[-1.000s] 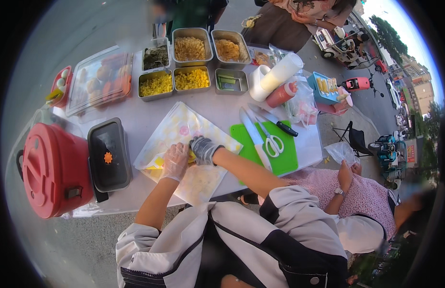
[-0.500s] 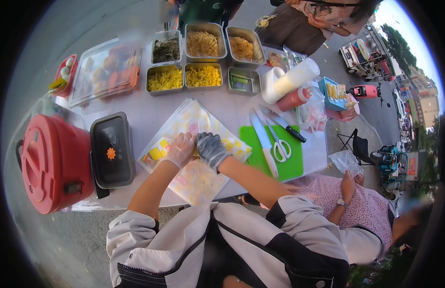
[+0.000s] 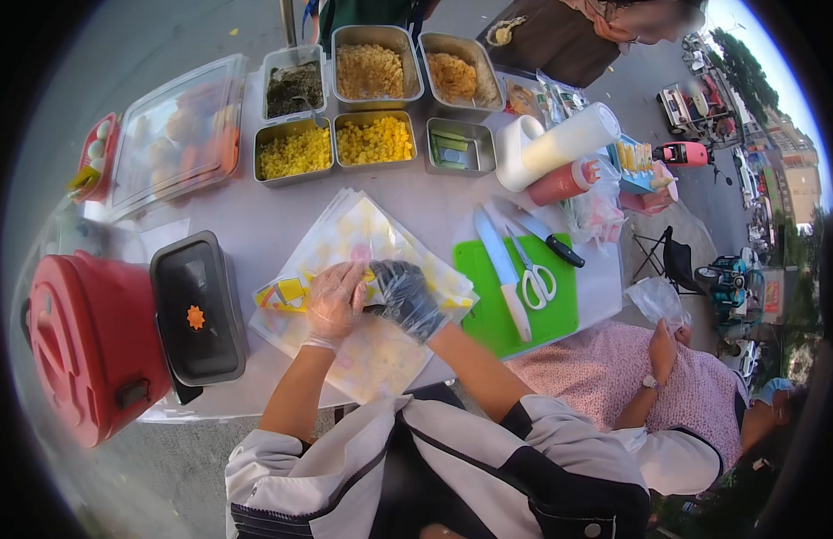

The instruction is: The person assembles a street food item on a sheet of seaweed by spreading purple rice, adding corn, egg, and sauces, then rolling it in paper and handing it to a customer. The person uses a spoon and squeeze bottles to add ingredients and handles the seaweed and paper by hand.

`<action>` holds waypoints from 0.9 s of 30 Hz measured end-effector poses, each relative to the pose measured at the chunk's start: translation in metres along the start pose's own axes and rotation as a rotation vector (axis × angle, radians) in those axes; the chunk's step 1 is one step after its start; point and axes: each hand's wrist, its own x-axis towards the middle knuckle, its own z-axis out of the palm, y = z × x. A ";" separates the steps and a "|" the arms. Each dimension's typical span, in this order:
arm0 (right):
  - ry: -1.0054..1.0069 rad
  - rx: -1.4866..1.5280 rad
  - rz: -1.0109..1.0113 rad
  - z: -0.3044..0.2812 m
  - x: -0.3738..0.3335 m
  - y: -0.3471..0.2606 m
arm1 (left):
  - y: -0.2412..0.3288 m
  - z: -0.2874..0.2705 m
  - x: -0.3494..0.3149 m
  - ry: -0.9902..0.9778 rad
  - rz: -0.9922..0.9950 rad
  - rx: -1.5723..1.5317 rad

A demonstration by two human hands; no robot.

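Note:
White wrapping paper (image 3: 394,229) with yellow print lies in overlapping sheets on the table before me. A folded yellow-patterned band of it (image 3: 286,294) runs under both hands; whether something is rolled inside is hidden. My left hand (image 3: 337,298), in a clear plastic glove, is closed with curled fingers on this band. My right hand (image 3: 403,296), in a dark glove under a clear one, bends over the paper right beside it, its fingertips hidden. To the right a green cutting board (image 3: 560,305) bears two knives (image 3: 499,260) and white-handled scissors (image 3: 535,278).
Metal tins of yellow bits (image 3: 373,141), brown shredded filling (image 3: 370,72) and cut green sticks (image 3: 449,146) stand at the back. A black tray (image 3: 199,310) and red insulated bucket (image 3: 93,346) stand left, bottles (image 3: 569,148) back right. A seated person (image 3: 632,377) is at my right.
Both hands have shifted slightly down toward me on the paper. The right hand has turned, showing more of its back. My view has moved a little.

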 end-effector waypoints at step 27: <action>0.422 0.538 -0.081 0.013 0.012 0.005 | -0.005 0.025 -0.041 0.578 -0.868 -0.633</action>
